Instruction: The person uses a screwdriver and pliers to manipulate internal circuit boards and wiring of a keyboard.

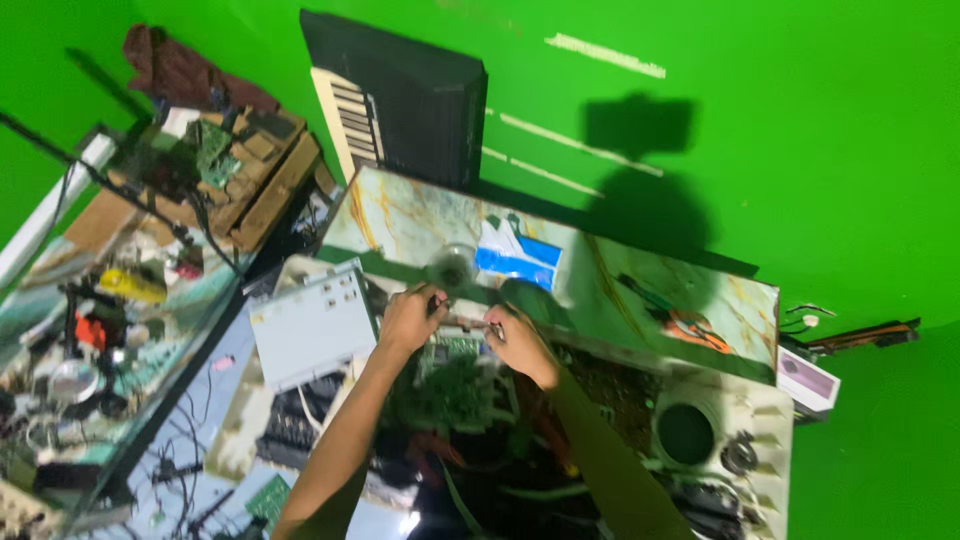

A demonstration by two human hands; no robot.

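While both hands pinch over the opened device, the left hand and right hand clamp a thin rod lying crosswise between them above the green circuit board.

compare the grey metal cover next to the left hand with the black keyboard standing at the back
The grey metal cover is pale and lies flat on the bench beside the left hand. The keyboard is black and far larger, propped upright against the green wall, out of either hand's reach, its white keys facing sideways. Both are boxy, flat-sided casings.
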